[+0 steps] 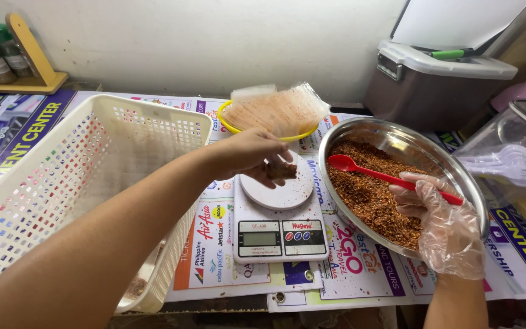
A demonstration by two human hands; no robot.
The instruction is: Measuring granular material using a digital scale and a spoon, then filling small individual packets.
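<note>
Over a white scale (278, 222), bare left hand (254, 155) pinches a small packet (281, 169); gloved right hand (445, 222) grips a red spoon (385, 176).

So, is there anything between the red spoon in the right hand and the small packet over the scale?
Nothing visible does. The red spoon lies over the flakes in the steel bowl; only the bowl's rim separates it from the packet in the left hand.

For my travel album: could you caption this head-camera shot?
Bare left hand holds a small filled packet over a kitchen scale; gloved right hand grips a red spoon.
</note>
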